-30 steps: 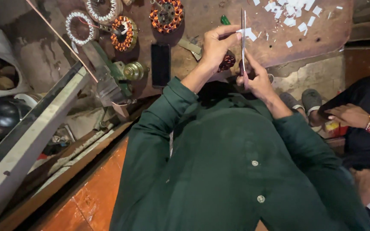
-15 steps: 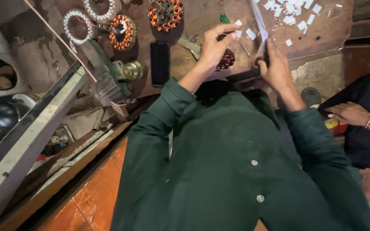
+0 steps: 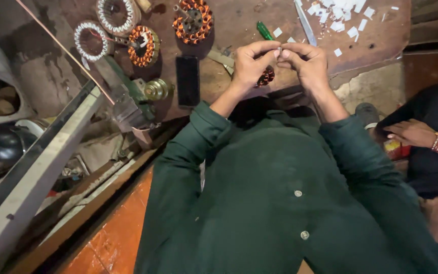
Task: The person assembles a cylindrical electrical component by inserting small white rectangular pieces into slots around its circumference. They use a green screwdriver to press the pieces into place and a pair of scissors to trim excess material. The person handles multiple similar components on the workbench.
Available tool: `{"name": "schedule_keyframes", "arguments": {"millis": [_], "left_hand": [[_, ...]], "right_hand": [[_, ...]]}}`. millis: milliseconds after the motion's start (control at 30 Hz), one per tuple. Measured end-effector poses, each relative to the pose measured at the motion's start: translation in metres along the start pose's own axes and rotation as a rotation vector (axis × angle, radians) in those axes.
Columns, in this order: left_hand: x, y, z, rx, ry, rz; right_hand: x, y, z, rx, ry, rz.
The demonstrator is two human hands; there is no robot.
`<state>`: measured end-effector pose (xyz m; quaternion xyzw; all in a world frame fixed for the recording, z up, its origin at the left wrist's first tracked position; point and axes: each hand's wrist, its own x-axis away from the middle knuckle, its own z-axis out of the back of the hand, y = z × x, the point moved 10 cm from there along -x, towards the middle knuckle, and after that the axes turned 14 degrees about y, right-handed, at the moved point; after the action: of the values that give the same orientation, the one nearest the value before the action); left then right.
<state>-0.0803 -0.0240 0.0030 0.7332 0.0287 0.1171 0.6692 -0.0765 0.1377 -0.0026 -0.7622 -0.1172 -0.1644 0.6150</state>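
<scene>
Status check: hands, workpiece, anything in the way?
Left hand and right hand together, pinching something small, unclear what. Copper-wound coil beneath them on workbench. Nothing blocking.

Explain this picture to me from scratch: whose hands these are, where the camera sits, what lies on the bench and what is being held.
There is no machine here. A person in a dark green shirt wears a camera on the head, so the one view looks down over chest and arms to the hands. The left hand and right hand meet at the fingertips, pinching something small and pale between them; it is too small to identify. Just under the hands sits a small copper-wound coil.

On the brown workbench lie three round motor stators with copper windings, a dark phone, a green-handled tool, a long metal blade and scattered white paper scraps. At the right edge, another person's hand with bangles rests apart.
</scene>
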Motion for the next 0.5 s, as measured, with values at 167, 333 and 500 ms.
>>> {"name": "schedule_keyframes", "arguments": {"millis": [167,333,500], "left_hand": [[0.003,0.002,0.004,-0.037,0.035,-0.058],[0.003,-0.003,0.007,-0.072,0.026,-0.078],[0.001,-0.008,0.006,-0.062,-0.015,-0.081]], "right_hand": [[0.005,-0.006,-0.006,0.084,-0.033,0.043],[0.006,-0.01,-0.011,0.108,-0.069,0.08],[0.005,-0.005,-0.008,0.124,-0.068,0.089]]}}
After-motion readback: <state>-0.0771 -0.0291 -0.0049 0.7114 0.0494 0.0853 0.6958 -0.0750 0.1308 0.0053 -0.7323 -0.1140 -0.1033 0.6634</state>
